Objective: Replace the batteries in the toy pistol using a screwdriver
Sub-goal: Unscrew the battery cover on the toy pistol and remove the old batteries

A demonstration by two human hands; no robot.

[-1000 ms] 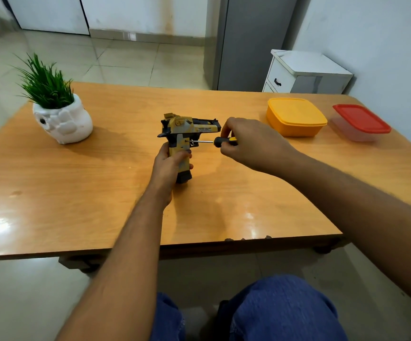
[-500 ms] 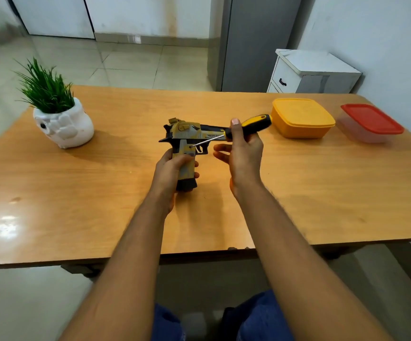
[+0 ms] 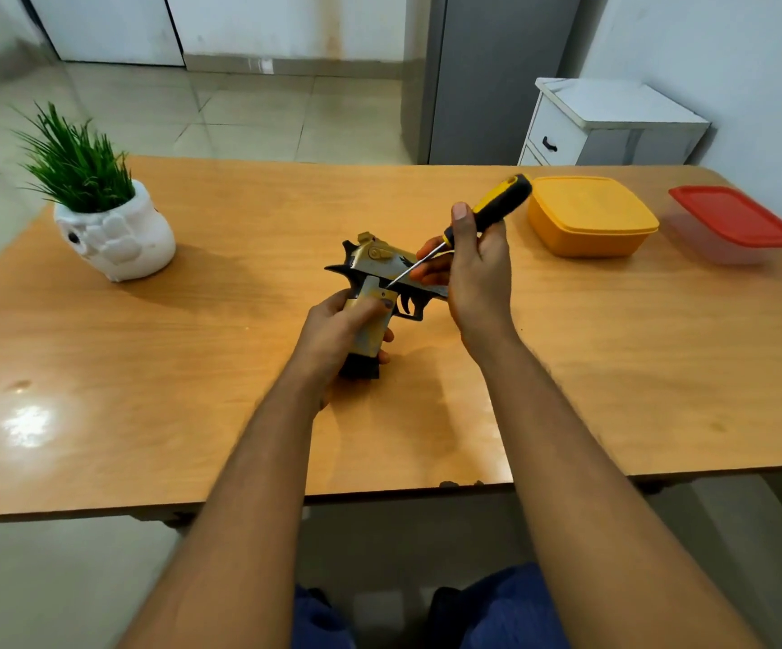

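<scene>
Inspector: Pistol (image 3: 382, 274) is a yellow-and-grey toy with black trim, worn-looking paint, black trigger guard and a black base under the grip. It stands grip-down on the table (image 3: 192, 367), near the middle, barrel pointing right.

Clerk: Who holds it?

Inspector: Left hand (image 3: 340, 327), fingers wrapped closed around the grip from the left side. Right hand (image 3: 476, 269) has its fingers closed on the screwdriver (image 3: 487, 213), thumb laid up along the black-and-yellow handle. Shaft slants down to the left; tip rests on the upper grip, at a small dark spot. Whether that is a screw I cannot tell.

Clerk: Edges and clearance?

Inspector: Pistol sits well back from the near table edge, with bare wood in front and on both sides. Plant (image 3: 98, 213) in a white pot stands well apart at far left. Yellow box (image 3: 590, 217) lies just beyond the handle's butt end, to the right; red-lidded box (image 3: 733, 224) is further right, near the table's right edge. Both forearms cross the near edge.
</scene>
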